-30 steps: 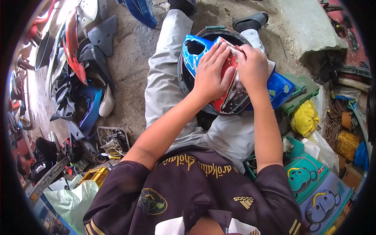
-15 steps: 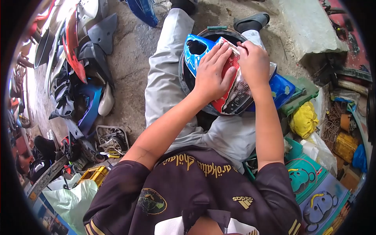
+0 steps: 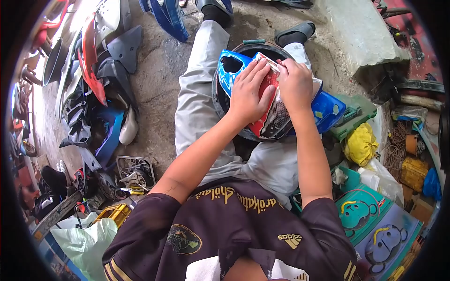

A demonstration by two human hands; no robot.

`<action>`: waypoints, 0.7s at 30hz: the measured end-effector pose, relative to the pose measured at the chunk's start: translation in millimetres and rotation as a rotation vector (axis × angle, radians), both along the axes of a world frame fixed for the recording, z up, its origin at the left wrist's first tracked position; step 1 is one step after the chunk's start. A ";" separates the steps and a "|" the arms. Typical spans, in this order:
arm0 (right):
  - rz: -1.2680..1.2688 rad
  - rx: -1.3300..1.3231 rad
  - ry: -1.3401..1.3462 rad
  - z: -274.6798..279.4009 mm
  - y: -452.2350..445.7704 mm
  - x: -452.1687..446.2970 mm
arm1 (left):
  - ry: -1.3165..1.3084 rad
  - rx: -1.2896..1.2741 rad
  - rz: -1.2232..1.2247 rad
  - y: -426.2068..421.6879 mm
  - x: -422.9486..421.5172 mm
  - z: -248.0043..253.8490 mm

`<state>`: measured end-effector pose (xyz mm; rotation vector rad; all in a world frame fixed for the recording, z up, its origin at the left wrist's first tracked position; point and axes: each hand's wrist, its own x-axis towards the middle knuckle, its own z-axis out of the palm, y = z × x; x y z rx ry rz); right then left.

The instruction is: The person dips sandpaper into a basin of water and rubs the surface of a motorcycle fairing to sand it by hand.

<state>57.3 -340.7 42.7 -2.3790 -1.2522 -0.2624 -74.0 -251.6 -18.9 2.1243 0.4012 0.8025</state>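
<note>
From our head, one camera looks steeply down over our dark gold-lettered shirt (image 3: 234,225), feet at top.

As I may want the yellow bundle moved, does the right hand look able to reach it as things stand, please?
Probably yes: the yellow bundle lies to the right with nothing visible covering it, though the right hand would first have to leave the painted fairing.
</note>
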 end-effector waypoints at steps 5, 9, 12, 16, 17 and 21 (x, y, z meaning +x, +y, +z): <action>-0.027 0.100 0.005 5.1 -51.5 -38.3 | -0.012 -0.006 0.011 -1.0 0.0 -0.4; -0.118 0.348 0.295 1.4 -87.7 -53.8 | -0.007 0.005 0.011 -0.6 2.0 0.7; -0.139 0.453 0.332 1.6 -88.0 -51.5 | 0.027 0.030 0.013 -0.7 5.5 2.7; -0.124 0.462 0.173 -9.2 -78.7 -36.1 | 0.073 0.064 0.037 2.7 14.7 2.4; -0.107 0.471 0.144 -9.5 -77.0 -35.5 | 0.082 0.071 0.043 1.3 16.3 1.6; -0.078 0.470 0.063 -14.9 -77.0 -34.9 | 0.073 0.116 0.038 0.6 17.6 2.5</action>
